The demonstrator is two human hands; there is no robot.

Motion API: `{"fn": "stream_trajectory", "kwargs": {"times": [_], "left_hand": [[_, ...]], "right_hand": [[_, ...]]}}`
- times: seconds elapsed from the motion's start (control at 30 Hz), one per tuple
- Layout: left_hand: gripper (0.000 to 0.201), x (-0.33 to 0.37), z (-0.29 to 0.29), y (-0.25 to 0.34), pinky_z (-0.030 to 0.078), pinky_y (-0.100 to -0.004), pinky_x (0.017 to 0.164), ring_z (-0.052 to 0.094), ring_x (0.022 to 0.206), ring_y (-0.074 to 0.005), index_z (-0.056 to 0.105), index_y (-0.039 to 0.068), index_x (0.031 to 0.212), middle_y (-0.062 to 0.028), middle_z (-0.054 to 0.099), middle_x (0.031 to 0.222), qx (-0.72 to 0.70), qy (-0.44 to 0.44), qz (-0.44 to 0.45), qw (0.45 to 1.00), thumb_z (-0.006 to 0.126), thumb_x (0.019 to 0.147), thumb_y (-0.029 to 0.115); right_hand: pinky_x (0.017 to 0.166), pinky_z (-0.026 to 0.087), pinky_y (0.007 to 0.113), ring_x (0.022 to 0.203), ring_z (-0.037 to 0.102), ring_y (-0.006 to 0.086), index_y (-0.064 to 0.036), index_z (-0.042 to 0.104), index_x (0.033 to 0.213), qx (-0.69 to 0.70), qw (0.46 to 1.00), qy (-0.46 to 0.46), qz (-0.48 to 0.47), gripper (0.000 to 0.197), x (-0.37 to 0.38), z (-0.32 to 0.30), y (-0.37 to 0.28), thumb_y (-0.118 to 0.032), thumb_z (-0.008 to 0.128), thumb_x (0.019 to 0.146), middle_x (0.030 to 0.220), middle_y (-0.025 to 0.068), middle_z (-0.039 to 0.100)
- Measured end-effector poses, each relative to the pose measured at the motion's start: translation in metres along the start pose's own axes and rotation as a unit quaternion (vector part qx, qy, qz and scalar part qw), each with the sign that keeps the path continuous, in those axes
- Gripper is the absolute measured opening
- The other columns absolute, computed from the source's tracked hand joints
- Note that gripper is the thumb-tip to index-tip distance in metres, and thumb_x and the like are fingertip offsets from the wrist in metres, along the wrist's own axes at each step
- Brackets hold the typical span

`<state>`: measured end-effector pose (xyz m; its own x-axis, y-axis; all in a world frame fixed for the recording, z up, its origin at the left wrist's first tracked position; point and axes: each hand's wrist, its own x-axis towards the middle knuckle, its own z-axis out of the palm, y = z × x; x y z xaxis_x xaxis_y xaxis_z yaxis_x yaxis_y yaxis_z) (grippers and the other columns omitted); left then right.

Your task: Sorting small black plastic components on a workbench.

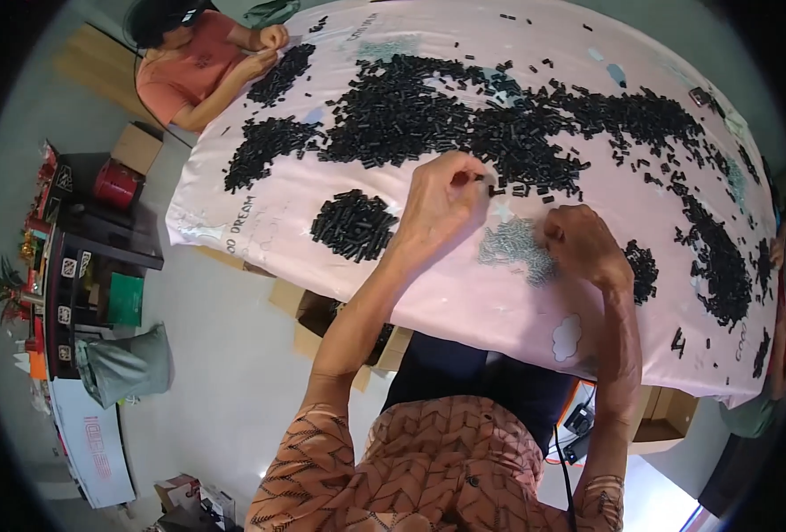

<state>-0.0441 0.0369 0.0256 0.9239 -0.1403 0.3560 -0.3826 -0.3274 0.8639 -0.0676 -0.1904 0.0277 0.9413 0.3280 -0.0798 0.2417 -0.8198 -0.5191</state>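
Observation:
My left hand (441, 199) is closed in a pinch on a small black tube-shaped piece (480, 178), just in front of the big black heap. To its right, my right hand (583, 239) has its fingers curled together at the edge of a pile of small silvery metal pieces (517, 251); what its fingertips hold, if anything, is hidden. The large heap of loose black pieces (402, 115) spreads across the middle of the pink cloth (464, 301). A rounder black pile (354, 225) lies left of my left forearm, and a smaller one (641, 270) shows beyond my right wrist.
At the far left of the table a person in an orange shirt (193, 66) works with both hands by another black pile (284, 75). More black pieces (721, 266) lie at the right. Open cardboard boxes (663, 417) stand below the table edge; a grey-green bag (127, 365) sits on the floor.

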Motion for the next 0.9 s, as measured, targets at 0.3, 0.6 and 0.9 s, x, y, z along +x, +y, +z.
{"fn": "stream_trajectory", "kwargs": {"times": [0.3,0.6,0.9], "left_hand": [[0.015,-0.03,-0.085,-0.004,0.047,-0.0409,0.071,0.055,0.078,-0.0311,0.062,0.001,0.083,-0.0129,0.06,0.08,0.238,0.072,0.052,0.967,0.068,0.071,-0.005],[0.015,-0.047,-0.086,-0.011,0.046,-0.0419,0.079,0.056,0.085,-0.0327,0.066,-0.001,0.087,-0.014,0.062,0.089,0.414,0.053,0.084,0.905,0.063,0.072,-0.004],[0.014,0.0,-0.012,0.012,0.049,-0.0398,0.073,0.062,0.081,-0.0319,0.066,-0.002,0.087,-0.0166,0.064,0.084,0.266,-0.09,0.087,0.956,0.058,0.077,-0.002]], "right_hand": [[0.064,0.048,0.039,0.07,0.059,0.0316,-0.002,0.058,0.074,0.011,0.965,0.239,-0.11,0.002,0.006,-0.003,0.031,-0.002,0.059,0.075,0.075,0.0134,0.058],[0.056,0.038,0.036,0.066,0.051,0.0241,-0.0021,0.048,0.067,0.064,0.972,0.172,-0.149,0.014,0.014,0.01,0.03,0.011,0.052,0.068,0.069,0.0092,0.048],[0.063,0.046,0.04,0.071,0.058,0.0325,0.0027,0.055,0.074,0.025,0.971,0.17,-0.163,0.006,0.016,0.014,0.035,0.007,0.053,0.072,0.076,0.0153,0.057]]}}
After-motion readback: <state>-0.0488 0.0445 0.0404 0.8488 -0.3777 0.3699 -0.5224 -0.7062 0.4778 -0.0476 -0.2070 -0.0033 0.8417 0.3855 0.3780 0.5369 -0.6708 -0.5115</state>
